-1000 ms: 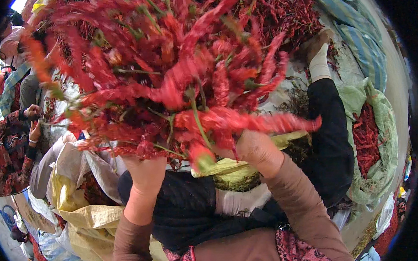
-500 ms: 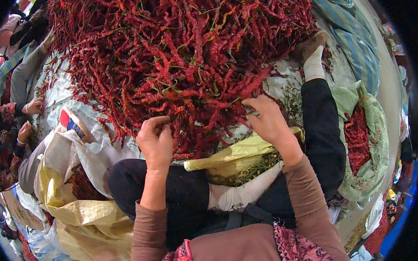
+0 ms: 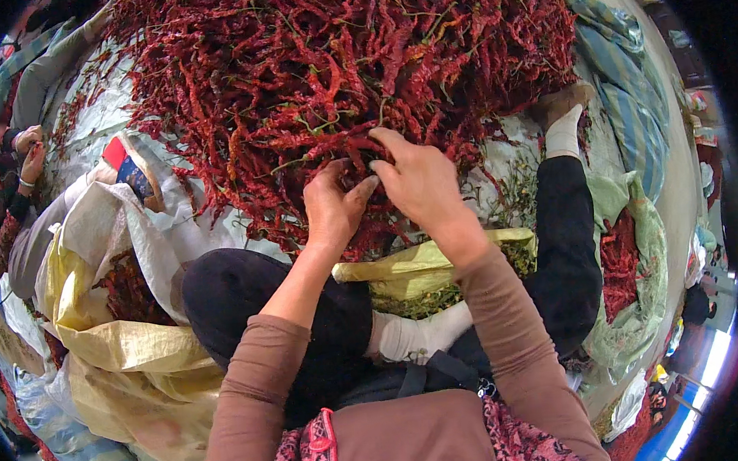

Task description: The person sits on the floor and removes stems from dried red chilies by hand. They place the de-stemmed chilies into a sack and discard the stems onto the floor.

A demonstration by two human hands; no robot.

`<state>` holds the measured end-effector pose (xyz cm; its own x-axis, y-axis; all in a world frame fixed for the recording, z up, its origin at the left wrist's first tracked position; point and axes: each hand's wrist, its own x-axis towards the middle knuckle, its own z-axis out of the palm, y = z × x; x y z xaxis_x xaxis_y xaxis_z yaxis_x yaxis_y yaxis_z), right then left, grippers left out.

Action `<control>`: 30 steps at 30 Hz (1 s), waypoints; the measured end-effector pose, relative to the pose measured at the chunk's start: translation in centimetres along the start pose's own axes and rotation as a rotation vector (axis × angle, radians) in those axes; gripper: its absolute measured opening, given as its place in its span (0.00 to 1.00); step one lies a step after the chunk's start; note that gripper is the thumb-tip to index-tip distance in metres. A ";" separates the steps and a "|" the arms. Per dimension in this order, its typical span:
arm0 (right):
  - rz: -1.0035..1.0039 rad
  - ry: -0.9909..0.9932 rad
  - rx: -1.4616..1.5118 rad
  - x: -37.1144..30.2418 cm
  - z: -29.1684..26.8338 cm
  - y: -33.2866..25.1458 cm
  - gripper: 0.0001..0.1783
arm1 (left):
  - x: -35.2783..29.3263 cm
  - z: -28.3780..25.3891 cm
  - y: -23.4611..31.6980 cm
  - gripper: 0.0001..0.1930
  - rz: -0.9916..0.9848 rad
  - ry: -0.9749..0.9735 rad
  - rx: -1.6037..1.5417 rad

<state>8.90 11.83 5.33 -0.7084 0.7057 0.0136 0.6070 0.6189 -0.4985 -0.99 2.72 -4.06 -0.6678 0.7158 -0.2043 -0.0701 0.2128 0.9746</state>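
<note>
A big heap of wrinkled red dried chili peppers (image 3: 325, 72), some with green stems, spreads out in front of me. At its near edge my two hands work close together. My left hand (image 3: 334, 206) is closed on a dark red chili pepper at its fingertips. Just to its right, my right hand (image 3: 424, 183) curls its forefinger and thumb round part of a chili pepper, its thumb tip close to the left hand. The other fingers of the right hand are partly hidden. Below the hands, a yellow sack (image 3: 414, 268) lies between my legs, holding green-brown stems and scraps.
At left stands a cream sack (image 3: 131, 346) with chili peppers inside; at right a pale green sack (image 3: 641, 264) holds more. A striped tarp (image 3: 621, 71) lies along the right. Another person's hands (image 3: 30, 154) work at the left. My socked foot (image 3: 562, 134) rests beside the heap.
My hands have come together at the heap: the left moved right and farther out, the right moved left. The whole view has shifted slightly.
</note>
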 end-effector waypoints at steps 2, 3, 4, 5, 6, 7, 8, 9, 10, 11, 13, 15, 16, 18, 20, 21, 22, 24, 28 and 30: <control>-0.066 -0.030 0.038 0.8 1.3 0.3 0.12 | 0.4 0.2 -1.1 0.20 0.064 0.023 -0.018; -0.076 0.078 0.101 0.9 1.3 0.5 0.11 | 0.2 0.0 -1.0 0.20 0.114 0.023 0.122; -0.088 0.189 0.165 0.9 0.9 0.9 0.11 | -0.4 -0.1 0.9 0.16 0.200 0.111 0.262; -0.101 0.300 0.229 0.8 0.6 1.4 0.11 | -0.6 -0.2 1.7 0.15 0.232 0.130 0.286; 0.076 0.351 0.318 1.2 -0.5 2.5 0.10 | -0.8 0.1 2.6 0.13 0.269 0.141 0.301; 0.190 0.321 0.296 1.8 -2.0 3.4 0.18 | -1.1 0.0 2.9 0.12 0.298 0.159 0.328; 0.122 0.341 0.115 2.8 -2.4 4.5 0.27 | -0.9 0.0 2.5 0.08 0.403 0.206 0.327; 0.056 0.363 -0.071 3.7 -2.7 5.2 0.35 | -1.0 0.1 2.5 0.07 0.214 0.161 0.133; 0.073 0.289 -0.037 4.2 -2.5 5.6 0.40 | -1.0 0.1 2.5 0.07 0.025 0.112 -0.061; 0.091 0.215 -0.005 4.7 -2.2 5.9 0.45 | -1.1 0.3 2.6 0.07 -0.164 0.060 -0.255; 0.071 0.088 -0.052 5.1 -1.3 3.4 0.58 | -0.9 0.1 2.8 0.07 -0.211 0.133 -0.502; 0.058 0.088 -0.188 4.2 0.6 1.1 0.59 | -0.6 -0.8 2.5 0.07 -0.251 0.169 -0.544; 0.031 0.103 -0.276 3.6 1.7 0.5 0.57 | -0.4 -0.6 2.5 0.06 -0.258 0.230 -0.540; 0.112 0.136 -0.199 3.8 2.6 1.6 0.56 | -0.6 -0.9 3.0 0.05 -0.303 0.155 -0.615; 0.216 0.141 -0.130 4.3 2.4 3.2 0.52 | -0.9 -0.9 3.8 0.03 -0.350 -0.025 -0.643; 0.249 0.147 -0.124 4.7 2.2 3.7 0.46 | -0.9 -1.0 4.1 0.03 -0.364 -0.159 -0.630; 0.133 0.210 -0.110 4.6 1.7 4.5 0.42 | -0.8 -1.1 4.4 0.05 -0.378 -0.293 -0.615; -0.043 0.332 -0.033 4.1 0.4 4.8 0.29 | -1.4 -0.8 5.3 0.12 -0.342 -0.453 -0.526; -0.126 0.257 0.117 1.6 -0.2 3.3 0.26 | -1.1 0.0 4.7 0.14 -0.018 -0.257 -0.471; -0.208 0.211 0.101 0.2 1.2 3.2 0.30 | -0.7 -0.2 4.4 0.18 -0.049 -0.276 -0.523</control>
<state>10.28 13.56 2.68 -0.7167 0.6302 0.2987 0.4106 0.7274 -0.5498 -0.93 3.00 0.36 -0.4422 0.8747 -0.1984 -0.4988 -0.0560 0.8649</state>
